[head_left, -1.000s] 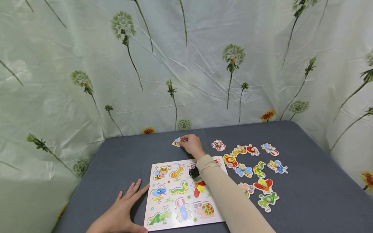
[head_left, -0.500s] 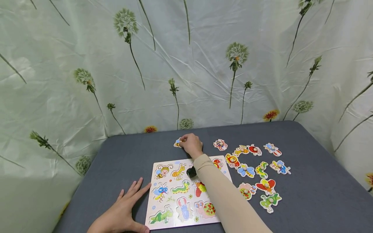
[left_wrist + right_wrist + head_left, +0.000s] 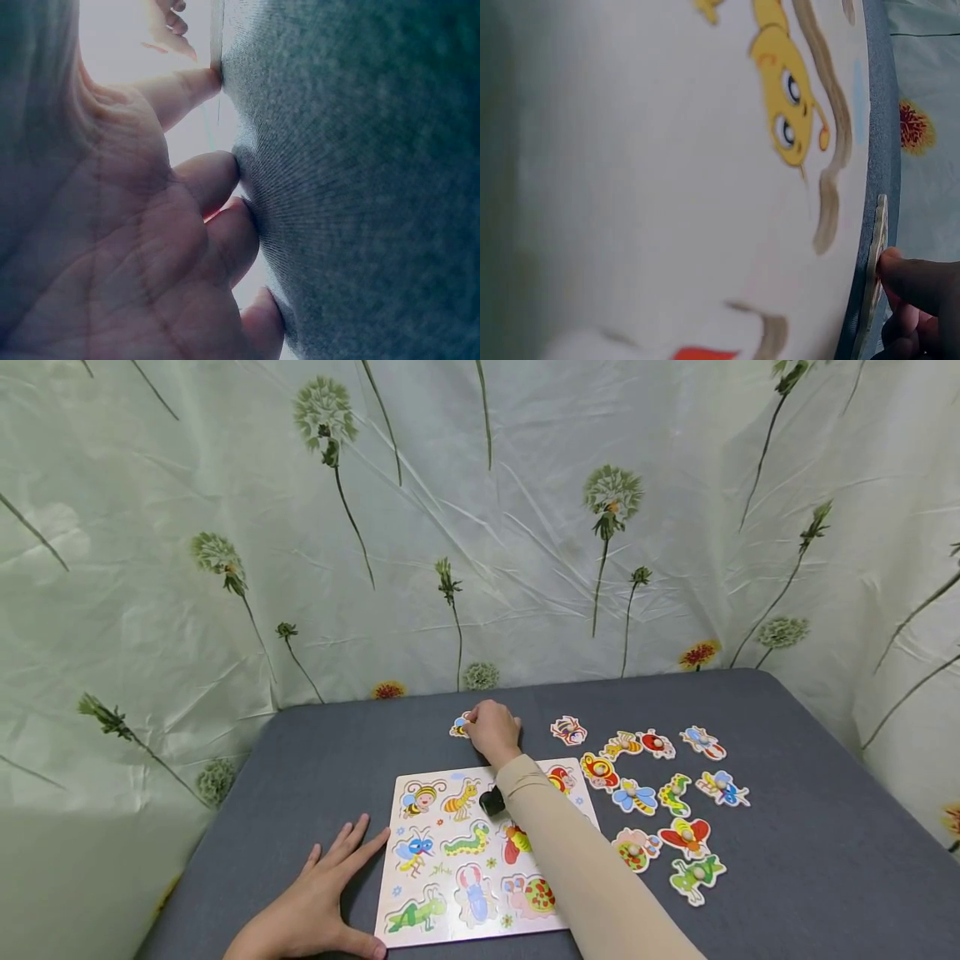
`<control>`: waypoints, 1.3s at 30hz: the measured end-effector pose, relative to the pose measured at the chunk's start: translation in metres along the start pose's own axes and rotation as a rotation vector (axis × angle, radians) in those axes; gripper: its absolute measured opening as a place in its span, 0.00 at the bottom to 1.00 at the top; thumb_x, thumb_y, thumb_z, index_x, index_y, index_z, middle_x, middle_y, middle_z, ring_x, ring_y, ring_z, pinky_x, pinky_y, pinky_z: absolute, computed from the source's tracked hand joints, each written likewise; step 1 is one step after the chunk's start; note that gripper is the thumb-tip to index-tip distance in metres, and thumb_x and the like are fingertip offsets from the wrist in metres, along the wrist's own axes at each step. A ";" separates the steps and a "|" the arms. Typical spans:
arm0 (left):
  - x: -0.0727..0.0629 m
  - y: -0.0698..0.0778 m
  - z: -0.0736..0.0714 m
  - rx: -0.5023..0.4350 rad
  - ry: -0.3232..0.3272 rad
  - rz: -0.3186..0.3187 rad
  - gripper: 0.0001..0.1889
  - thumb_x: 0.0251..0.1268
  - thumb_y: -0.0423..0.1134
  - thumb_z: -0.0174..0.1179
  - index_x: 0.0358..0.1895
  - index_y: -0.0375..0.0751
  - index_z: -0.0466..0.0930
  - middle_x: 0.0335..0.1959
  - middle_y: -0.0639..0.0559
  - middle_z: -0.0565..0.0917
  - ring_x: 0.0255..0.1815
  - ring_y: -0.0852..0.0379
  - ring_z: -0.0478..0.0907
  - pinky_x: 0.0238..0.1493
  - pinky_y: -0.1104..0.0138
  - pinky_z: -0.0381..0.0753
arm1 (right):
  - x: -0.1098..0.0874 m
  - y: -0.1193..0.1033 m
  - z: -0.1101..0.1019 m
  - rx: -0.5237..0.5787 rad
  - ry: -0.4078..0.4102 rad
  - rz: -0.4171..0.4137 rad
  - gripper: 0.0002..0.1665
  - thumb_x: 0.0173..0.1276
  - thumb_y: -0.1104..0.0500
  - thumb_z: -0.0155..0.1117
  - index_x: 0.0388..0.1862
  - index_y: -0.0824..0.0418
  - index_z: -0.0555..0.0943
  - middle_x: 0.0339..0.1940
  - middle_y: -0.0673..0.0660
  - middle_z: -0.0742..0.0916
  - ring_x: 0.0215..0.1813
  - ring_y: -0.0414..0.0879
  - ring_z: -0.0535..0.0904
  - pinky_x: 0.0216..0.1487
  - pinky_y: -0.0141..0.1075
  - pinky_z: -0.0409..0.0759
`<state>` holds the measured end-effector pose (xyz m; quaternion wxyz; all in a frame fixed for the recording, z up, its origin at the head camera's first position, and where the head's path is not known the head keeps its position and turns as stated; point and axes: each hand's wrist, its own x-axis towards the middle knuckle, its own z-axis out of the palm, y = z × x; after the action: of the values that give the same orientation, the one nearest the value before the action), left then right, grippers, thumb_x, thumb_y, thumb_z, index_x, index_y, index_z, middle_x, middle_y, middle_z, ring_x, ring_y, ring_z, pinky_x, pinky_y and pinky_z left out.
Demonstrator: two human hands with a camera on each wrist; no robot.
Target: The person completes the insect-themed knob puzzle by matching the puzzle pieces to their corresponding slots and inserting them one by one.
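Beyond the far edge of the puzzle board (image 3: 442,927), my right hand (image 3: 495,731) pinches a bee puzzle piece (image 3: 458,727), which it partly covers. From the right wrist view, that piece (image 3: 874,262) appears edge-on at the fingertips, just past the board's edge. My left hand (image 3: 318,897) lies spread along the board's left side, thumb at the near corner and index fingertip at the edge. Its fingertips (image 3: 217,176) rest on the grey cloth in the left wrist view. Pictured insects fill the board's recesses; my right forearm hides part of its right side.
Several loose insect pieces with knobs lie right of the board, among them a caterpillar (image 3: 675,795), a grasshopper (image 3: 696,878) and a snail (image 3: 636,850). A spider piece (image 3: 568,731) lies farther back. A flowered curtain (image 3: 525,568) hangs behind the grey table (image 3: 330,752).
The head view has shifted slightly. My right hand stays at the bee piece, its fingers now covering more of it. The left hand keeps its place beside the board.
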<state>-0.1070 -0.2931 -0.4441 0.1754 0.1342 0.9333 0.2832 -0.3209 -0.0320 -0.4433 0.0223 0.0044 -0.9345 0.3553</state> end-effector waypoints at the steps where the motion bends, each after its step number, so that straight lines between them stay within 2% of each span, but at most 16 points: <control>1: 0.000 0.000 0.000 0.011 0.003 0.001 0.71 0.36 0.66 0.87 0.88 0.60 0.55 0.90 0.34 0.45 0.88 0.21 0.40 0.70 0.14 0.36 | 0.000 0.000 -0.001 -0.007 -0.010 -0.005 0.05 0.74 0.55 0.76 0.40 0.56 0.93 0.46 0.55 0.94 0.52 0.56 0.88 0.61 0.55 0.77; 6: 0.001 0.001 0.001 0.051 0.016 0.002 0.72 0.35 0.68 0.87 0.88 0.61 0.55 0.90 0.34 0.48 0.88 0.21 0.43 0.70 0.13 0.38 | 0.000 0.002 -0.007 -0.015 -0.073 -0.025 0.06 0.76 0.55 0.74 0.44 0.56 0.92 0.48 0.56 0.93 0.55 0.56 0.87 0.65 0.57 0.75; 12: 0.000 0.001 0.001 0.046 0.025 -0.002 0.72 0.33 0.68 0.87 0.88 0.60 0.56 0.90 0.34 0.48 0.88 0.21 0.42 0.71 0.14 0.38 | 0.003 0.008 -0.010 -0.008 -0.127 -0.068 0.07 0.76 0.54 0.73 0.44 0.56 0.93 0.48 0.55 0.93 0.54 0.53 0.87 0.64 0.56 0.75; 18: -0.001 0.001 0.001 0.056 0.024 -0.005 0.71 0.34 0.69 0.87 0.88 0.60 0.56 0.90 0.34 0.49 0.88 0.22 0.43 0.71 0.14 0.38 | 0.003 0.013 -0.015 0.031 -0.155 -0.108 0.08 0.77 0.54 0.72 0.44 0.56 0.93 0.37 0.53 0.91 0.45 0.50 0.84 0.63 0.54 0.75; 22: -0.001 0.001 0.001 0.057 0.020 -0.003 0.71 0.35 0.69 0.86 0.88 0.59 0.56 0.90 0.34 0.48 0.88 0.22 0.43 0.72 0.14 0.38 | -0.001 0.016 -0.019 0.068 -0.176 -0.135 0.08 0.77 0.55 0.72 0.45 0.58 0.93 0.26 0.50 0.84 0.35 0.45 0.78 0.57 0.49 0.74; 25: -0.001 0.001 0.000 0.051 0.019 -0.006 0.71 0.35 0.69 0.86 0.88 0.58 0.57 0.90 0.34 0.48 0.88 0.22 0.43 0.72 0.15 0.37 | -0.004 0.019 -0.022 0.092 -0.193 -0.142 0.08 0.77 0.56 0.71 0.45 0.58 0.92 0.23 0.48 0.80 0.31 0.42 0.74 0.51 0.43 0.72; 29: -0.001 0.001 0.000 0.047 0.015 -0.011 0.71 0.35 0.68 0.87 0.88 0.57 0.57 0.90 0.33 0.49 0.88 0.22 0.43 0.72 0.15 0.37 | -0.007 0.022 -0.028 0.126 -0.217 -0.154 0.07 0.78 0.56 0.71 0.45 0.58 0.91 0.25 0.47 0.79 0.30 0.41 0.71 0.45 0.37 0.69; 34: -0.002 0.000 0.001 0.043 0.015 -0.010 0.71 0.35 0.69 0.87 0.88 0.57 0.57 0.90 0.34 0.49 0.88 0.22 0.43 0.72 0.15 0.37 | -0.011 0.028 -0.032 0.168 -0.244 -0.219 0.08 0.79 0.58 0.69 0.46 0.61 0.90 0.24 0.48 0.78 0.28 0.40 0.70 0.35 0.32 0.68; 39: -0.002 0.000 0.001 0.035 0.023 0.004 0.71 0.35 0.68 0.87 0.88 0.57 0.58 0.90 0.34 0.49 0.88 0.22 0.43 0.72 0.14 0.37 | -0.015 0.031 -0.036 0.190 -0.275 -0.265 0.07 0.79 0.59 0.69 0.46 0.62 0.90 0.26 0.48 0.79 0.28 0.40 0.70 0.35 0.31 0.68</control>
<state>-0.1048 -0.2932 -0.4445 0.1616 0.1358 0.9398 0.2687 -0.3049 0.0144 -0.4378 -0.0593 0.1776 -0.8824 0.4317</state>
